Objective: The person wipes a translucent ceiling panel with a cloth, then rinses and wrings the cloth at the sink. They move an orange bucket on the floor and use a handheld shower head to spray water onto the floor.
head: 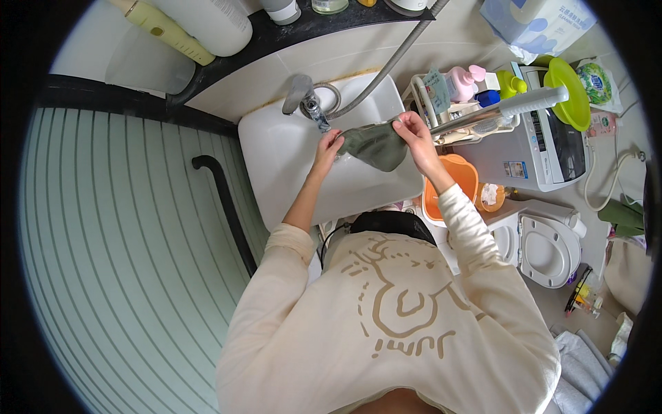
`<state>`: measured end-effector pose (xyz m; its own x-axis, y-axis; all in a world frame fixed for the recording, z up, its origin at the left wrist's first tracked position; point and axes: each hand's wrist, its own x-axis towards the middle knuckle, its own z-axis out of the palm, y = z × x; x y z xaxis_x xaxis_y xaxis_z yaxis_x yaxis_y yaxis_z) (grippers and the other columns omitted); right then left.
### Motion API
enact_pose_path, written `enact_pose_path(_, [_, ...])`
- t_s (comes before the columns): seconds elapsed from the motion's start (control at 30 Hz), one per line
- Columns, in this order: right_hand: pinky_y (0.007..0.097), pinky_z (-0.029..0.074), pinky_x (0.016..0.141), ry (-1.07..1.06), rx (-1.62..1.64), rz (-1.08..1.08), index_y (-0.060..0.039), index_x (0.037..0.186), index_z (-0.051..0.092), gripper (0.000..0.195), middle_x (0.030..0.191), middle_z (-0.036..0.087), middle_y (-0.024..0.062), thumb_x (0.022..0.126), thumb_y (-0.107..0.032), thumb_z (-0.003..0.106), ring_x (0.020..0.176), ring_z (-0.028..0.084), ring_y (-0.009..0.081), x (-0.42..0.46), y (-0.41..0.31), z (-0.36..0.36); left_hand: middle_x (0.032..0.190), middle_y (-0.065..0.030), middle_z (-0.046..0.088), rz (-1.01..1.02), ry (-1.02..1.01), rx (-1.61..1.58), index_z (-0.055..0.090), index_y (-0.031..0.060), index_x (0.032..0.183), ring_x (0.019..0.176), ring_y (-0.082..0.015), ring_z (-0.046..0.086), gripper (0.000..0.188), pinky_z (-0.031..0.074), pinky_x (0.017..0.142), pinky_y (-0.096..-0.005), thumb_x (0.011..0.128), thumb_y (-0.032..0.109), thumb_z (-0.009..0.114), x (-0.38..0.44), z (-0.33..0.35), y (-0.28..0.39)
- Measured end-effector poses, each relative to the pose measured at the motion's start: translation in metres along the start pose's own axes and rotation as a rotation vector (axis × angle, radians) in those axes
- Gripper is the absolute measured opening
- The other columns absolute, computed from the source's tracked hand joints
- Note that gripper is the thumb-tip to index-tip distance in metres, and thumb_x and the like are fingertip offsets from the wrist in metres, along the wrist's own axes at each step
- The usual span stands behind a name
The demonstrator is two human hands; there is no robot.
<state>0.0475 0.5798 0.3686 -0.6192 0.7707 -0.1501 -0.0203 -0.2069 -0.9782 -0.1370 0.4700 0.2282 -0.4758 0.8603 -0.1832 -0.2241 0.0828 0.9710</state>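
Note:
Stretched between my two hands is a dark green piece of cloth (380,147) that looks wet. My left hand (327,147) pinches its left end, just below the metal faucet (310,103). My right hand (416,137) grips the upper right edge between thumb and fingers. The cloth hangs over the white sink (295,171), with its lower edge drooping into the basin. Whether the clear streak under the spout is running water, I cannot tell. The cloth's exact kind cannot be made out.
A grey hose (398,54) runs up from the sink. Right of it, a metal pole (496,113) juts across a white rack (426,103) of bottles. A washing machine (527,150), orange bucket (457,176) and toilet (548,251) stand further right. A black shelf (289,36) hangs above; a ribbed door (129,233) stands left.

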Motion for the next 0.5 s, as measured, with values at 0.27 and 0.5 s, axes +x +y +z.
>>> enact_pose_path(0.27, [0.0163,0.032,0.066,0.263,0.192,0.095,-0.0064,0.086,0.049,0.012,0.076,0.045,-0.0060,0.083,-0.016,0.056,0.070,0.040,0.0032,-0.001,0.025,-0.034,0.066,0.0031,0.050,-0.017,-0.236,0.166,0.053,0.0038,0.075,0.063,-0.0033,0.045,0.012,0.036,0.055,-0.0175,0.076,0.010,0.062,0.008,-0.016,-0.010])
enact_pose_path(0.5, [0.0167,0.032,0.063,0.151,0.024,-0.015,-0.0063,0.086,0.048,0.013,0.075,0.045,-0.0060,0.082,-0.016,0.056,0.068,0.040,0.0034,-0.002,0.021,-0.029,0.070,0.0020,0.056,-0.001,-0.011,0.131,0.057,0.0018,0.074,0.064,-0.0041,0.050,0.008,0.040,0.058,-0.0180,0.073,0.005,0.065,0.000,-0.027,0.006])
